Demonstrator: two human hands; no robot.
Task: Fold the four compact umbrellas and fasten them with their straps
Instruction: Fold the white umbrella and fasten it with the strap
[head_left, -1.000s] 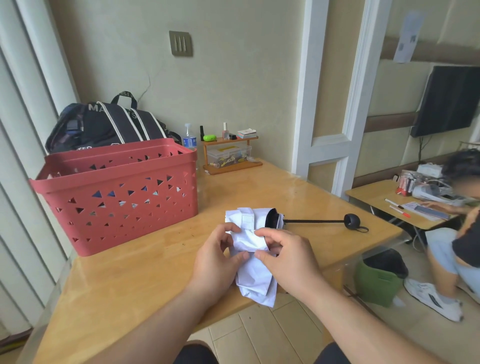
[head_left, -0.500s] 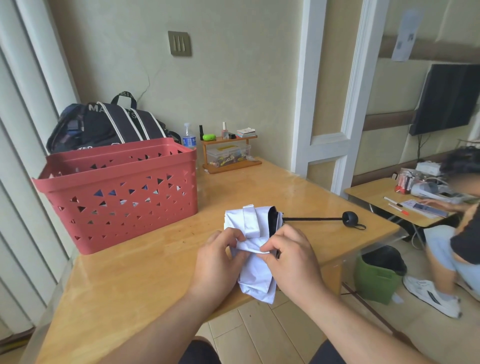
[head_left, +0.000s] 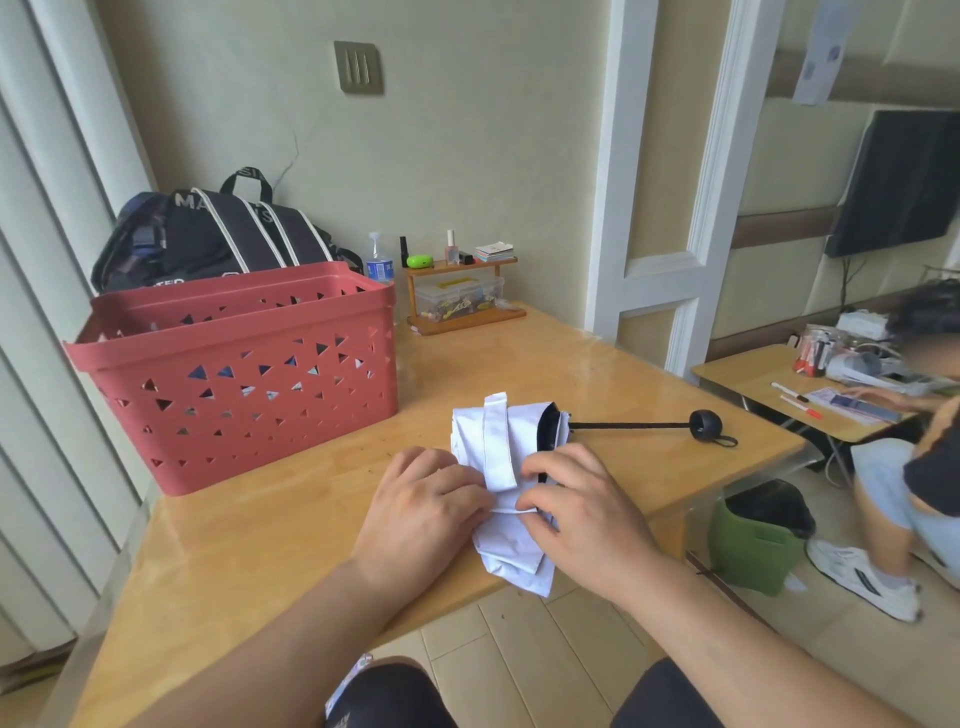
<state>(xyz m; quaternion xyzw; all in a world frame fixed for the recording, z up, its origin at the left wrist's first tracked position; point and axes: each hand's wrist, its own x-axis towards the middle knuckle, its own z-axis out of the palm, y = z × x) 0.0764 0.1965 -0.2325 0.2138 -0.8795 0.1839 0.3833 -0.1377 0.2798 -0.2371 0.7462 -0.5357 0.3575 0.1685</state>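
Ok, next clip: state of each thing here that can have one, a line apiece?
white umbrella: canopy bunched, shaft extended, lying on table
strap: loose, not fastened, lying over canopy
shaft: pulled out, not collapsed
left hand: fingers curled, pinching canopy fabric
right hand: fingers curled, pinching canopy fabric
red basket: upright, contents unclear
green bin: open top, on floor

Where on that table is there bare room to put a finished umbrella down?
Bare wood lies in front of the red basket, left of the left hand, and between the small wooden shelf and the umbrella. It is crowded along the wall.
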